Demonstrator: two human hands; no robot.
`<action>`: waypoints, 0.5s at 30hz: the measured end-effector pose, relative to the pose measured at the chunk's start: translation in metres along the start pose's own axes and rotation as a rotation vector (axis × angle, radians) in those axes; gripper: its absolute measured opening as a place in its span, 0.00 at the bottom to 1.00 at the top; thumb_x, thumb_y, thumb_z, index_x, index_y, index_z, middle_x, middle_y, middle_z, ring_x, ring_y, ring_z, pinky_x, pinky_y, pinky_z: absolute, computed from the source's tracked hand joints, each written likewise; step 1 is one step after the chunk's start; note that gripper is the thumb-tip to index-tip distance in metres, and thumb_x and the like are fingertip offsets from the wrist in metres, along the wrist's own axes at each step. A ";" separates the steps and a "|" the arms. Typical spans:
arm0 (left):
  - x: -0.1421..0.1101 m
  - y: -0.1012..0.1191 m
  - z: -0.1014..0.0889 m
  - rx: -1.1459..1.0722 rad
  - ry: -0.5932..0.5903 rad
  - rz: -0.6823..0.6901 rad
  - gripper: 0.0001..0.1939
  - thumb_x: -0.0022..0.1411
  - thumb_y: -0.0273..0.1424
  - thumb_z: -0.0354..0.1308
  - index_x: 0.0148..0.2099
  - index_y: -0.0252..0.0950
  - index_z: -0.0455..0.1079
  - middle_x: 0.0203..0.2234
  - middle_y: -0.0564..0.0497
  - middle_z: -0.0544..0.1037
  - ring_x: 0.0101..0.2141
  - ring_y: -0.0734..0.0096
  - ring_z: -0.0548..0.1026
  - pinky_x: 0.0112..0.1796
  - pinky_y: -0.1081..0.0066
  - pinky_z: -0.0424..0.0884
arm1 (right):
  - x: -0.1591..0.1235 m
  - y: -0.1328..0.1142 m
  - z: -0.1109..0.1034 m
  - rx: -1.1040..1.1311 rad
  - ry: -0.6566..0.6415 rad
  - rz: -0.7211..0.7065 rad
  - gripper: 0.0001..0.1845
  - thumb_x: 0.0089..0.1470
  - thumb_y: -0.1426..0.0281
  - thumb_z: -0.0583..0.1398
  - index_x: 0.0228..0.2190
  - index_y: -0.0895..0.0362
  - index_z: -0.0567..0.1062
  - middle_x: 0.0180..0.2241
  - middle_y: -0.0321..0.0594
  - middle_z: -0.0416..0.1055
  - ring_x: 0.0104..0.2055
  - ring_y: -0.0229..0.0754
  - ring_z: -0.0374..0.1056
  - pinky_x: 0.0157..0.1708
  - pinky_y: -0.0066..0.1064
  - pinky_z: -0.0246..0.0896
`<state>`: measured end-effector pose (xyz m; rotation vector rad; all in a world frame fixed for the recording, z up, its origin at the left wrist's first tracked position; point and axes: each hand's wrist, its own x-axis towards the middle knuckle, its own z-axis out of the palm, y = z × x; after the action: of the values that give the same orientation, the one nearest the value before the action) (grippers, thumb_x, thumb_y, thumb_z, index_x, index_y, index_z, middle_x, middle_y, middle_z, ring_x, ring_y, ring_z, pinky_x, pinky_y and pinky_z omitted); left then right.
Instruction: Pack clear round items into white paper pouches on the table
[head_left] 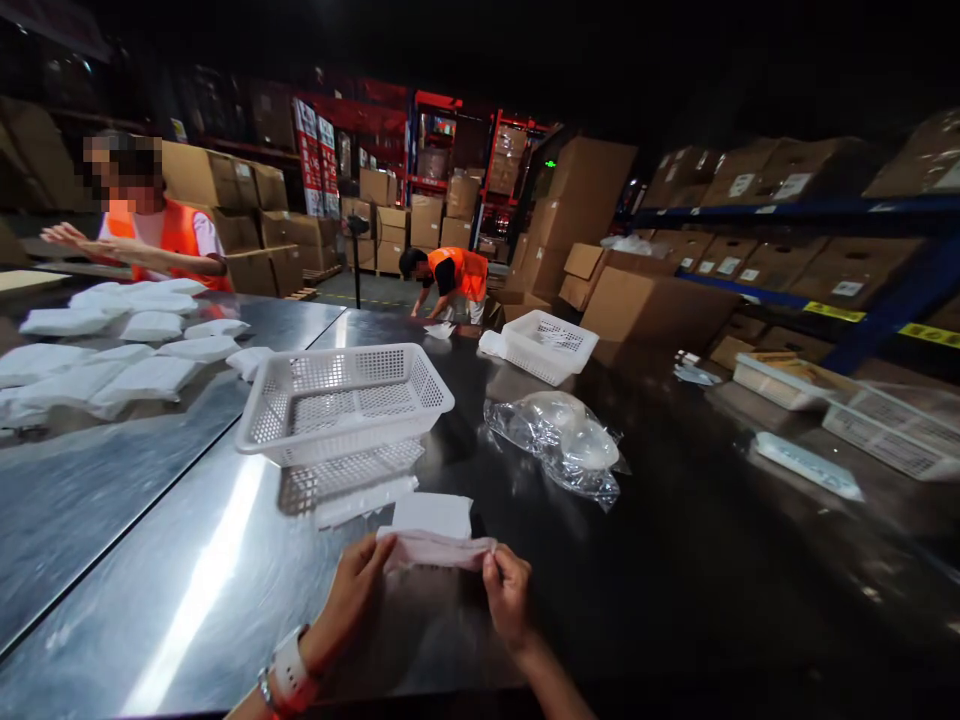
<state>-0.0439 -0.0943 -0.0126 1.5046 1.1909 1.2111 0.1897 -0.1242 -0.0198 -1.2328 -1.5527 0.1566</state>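
Between my two hands a small pinkish-white plastic bag is stretched over the table. My left hand pinches its left end, with a pale watch on that wrist. The right end is gripped by my right hand, thumb against curled fingers. Just behind the bag lies a flat white rectangular piece; whether it touches the bag I cannot tell. Farther back stands a white perforated basket, which shows no contents. To its right rests a crumpled clear plastic bag with pale round things inside.
White packets are heaped on the metal table at left. A smaller white basket stands at the back. More trays and a white packet lie at right. Two people in orange vests are beyond the table, among boxes and shelves.
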 end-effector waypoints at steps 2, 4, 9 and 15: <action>-0.006 0.006 0.003 0.007 0.097 -0.044 0.35 0.61 0.64 0.47 0.31 0.38 0.75 0.27 0.48 0.80 0.31 0.61 0.76 0.34 0.67 0.74 | -0.005 -0.004 0.007 -0.011 0.063 0.072 0.33 0.67 0.52 0.49 0.16 0.56 0.66 0.15 0.34 0.63 0.17 0.36 0.59 0.19 0.26 0.51; -0.011 0.010 0.006 0.049 0.174 -0.070 0.36 0.58 0.67 0.46 0.26 0.38 0.70 0.22 0.49 0.76 0.26 0.64 0.73 0.29 0.69 0.71 | -0.010 -0.008 0.012 -0.018 0.091 0.157 0.34 0.65 0.48 0.50 0.15 0.55 0.64 0.13 0.32 0.59 0.16 0.35 0.55 0.18 0.26 0.47; -0.023 0.012 0.012 0.209 0.261 -0.048 0.36 0.61 0.67 0.39 0.24 0.41 0.63 0.16 0.52 0.69 0.19 0.68 0.67 0.23 0.69 0.64 | -0.017 -0.020 0.017 -0.043 0.113 0.301 0.34 0.62 0.42 0.50 0.15 0.53 0.62 0.12 0.31 0.56 0.15 0.35 0.52 0.17 0.29 0.44; -0.029 0.014 0.014 0.306 0.287 -0.048 0.33 0.62 0.64 0.38 0.22 0.43 0.60 0.13 0.50 0.68 0.17 0.66 0.67 0.21 0.68 0.62 | -0.017 -0.024 0.012 -0.111 0.091 0.364 0.33 0.60 0.43 0.49 0.14 0.51 0.56 0.11 0.31 0.53 0.16 0.35 0.48 0.18 0.30 0.41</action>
<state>-0.0297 -0.1258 -0.0063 1.5435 1.6564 1.2865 0.1631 -0.1420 -0.0197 -1.5831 -1.2616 0.2482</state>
